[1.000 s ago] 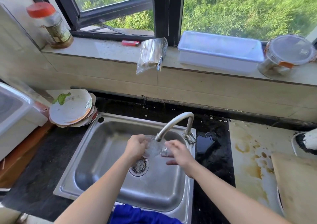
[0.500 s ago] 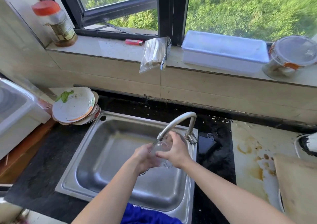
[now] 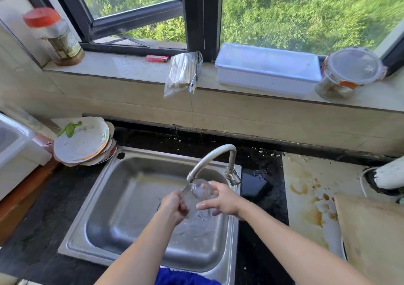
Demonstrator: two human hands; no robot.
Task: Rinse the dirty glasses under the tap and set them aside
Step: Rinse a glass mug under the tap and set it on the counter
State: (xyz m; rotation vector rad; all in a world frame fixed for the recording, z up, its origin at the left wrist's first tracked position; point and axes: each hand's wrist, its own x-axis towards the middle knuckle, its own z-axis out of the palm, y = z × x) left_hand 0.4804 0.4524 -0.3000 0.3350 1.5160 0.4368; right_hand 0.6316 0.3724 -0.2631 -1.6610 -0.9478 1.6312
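No legible text, brand, number or sign. Label on red-lidded jar (image 3: 63, 43): print too blurred.

My two arms are bare all the way from the bottom edge of the view to the wrists: the left forearm (image 3: 135, 254) and the right forearm (image 3: 290, 241) are both uncovered. So are my left hand (image 3: 173, 207) and my right hand (image 3: 223, 201), whose fingers (image 3: 203, 206) glisten wet. Low between my arms sits a strip of deep blue fabric (image 3: 185, 278) with a soft, fuzzy edge; whether it is my clothing or a loose cloth, I cannot tell.
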